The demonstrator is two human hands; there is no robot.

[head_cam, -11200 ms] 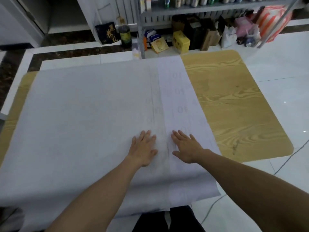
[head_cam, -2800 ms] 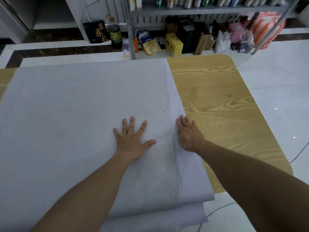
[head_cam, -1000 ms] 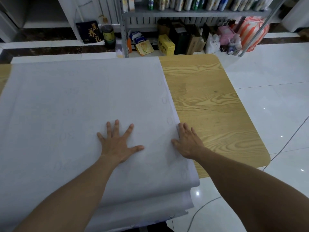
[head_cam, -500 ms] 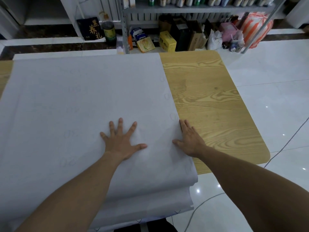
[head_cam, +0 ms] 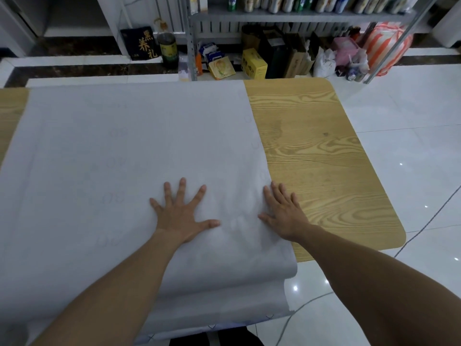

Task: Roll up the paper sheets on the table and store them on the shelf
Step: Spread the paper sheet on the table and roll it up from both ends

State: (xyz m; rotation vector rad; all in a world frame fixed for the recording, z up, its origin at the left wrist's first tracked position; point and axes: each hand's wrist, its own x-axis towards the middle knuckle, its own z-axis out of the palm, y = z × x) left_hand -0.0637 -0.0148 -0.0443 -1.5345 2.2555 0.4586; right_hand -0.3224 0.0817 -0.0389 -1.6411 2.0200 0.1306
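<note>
Two hands are pressing flat, fingers straight: the left hand [head_cam: 183,216] on the large pale grey paper sheets [head_cam: 124,146], the right hand [head_cam: 284,213] at their right edge. The sheets are lying unrolled across the light wooden table [head_cam: 311,146]; rolling and storing on the grey metal shelf [head_cam: 299,17] seem to be remaining.

A dark box [head_cam: 142,43], standing on the floor left of the shelf [head_cam: 299,17], bore gold Chinese characters: 黑 at the top, then 养 and 礼 below. Also left of the shelf, but nearer to it, a bottle [head_cam: 169,49] wore a yellow label whose print was too small to read. Under the shelf a yellow box [head_cam: 254,64] carried dark lettering, likewise illegible. In front of the shelf, the paper sheets [head_cam: 124,146] showed a column of faint two-figure numbers, seemingly reversed, perhaps 90; they could not be read with certainty.
</note>
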